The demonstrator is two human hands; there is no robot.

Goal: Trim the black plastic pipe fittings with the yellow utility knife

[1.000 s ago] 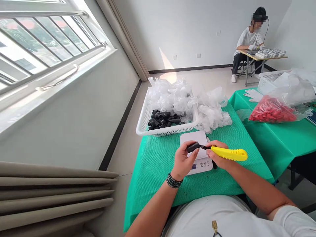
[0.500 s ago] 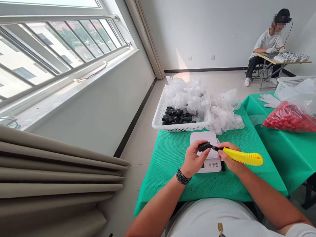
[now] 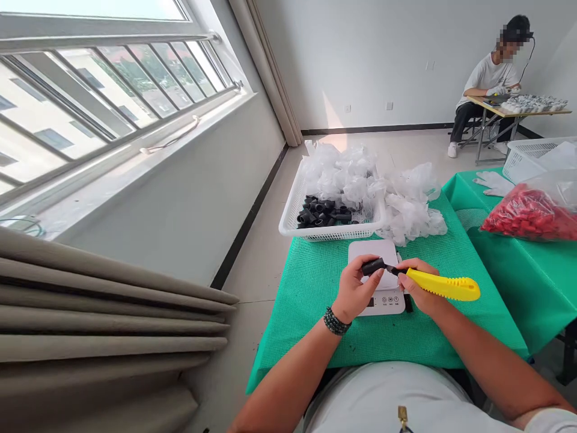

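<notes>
Between its thumb and fingers my left hand (image 3: 355,290) grips a short black tubular part (image 3: 373,266). My right hand (image 3: 419,285) is closed on a yellow-handled knife (image 3: 444,285), the handle pointing right and the blade end at the black part's right end. Both hands are over a white scale (image 3: 383,307) on the green-covered table (image 3: 311,300). Behind the scale, a white basket (image 3: 288,224) holds black parts (image 3: 321,211) and crumpled clear plastic bags (image 3: 345,174).
More plastic bags (image 3: 412,204) lie right of the basket. On a second green table (image 3: 536,270) are a bag of red parts (image 3: 532,213), a white glove (image 3: 494,182) and another basket (image 3: 518,157). A person (image 3: 489,78) sits at a far table. Curtains hang at left.
The view has shifted slightly. My hands keep nearly the same pose, with the knife blade still at the black part. The far person's hands have moved a little.
</notes>
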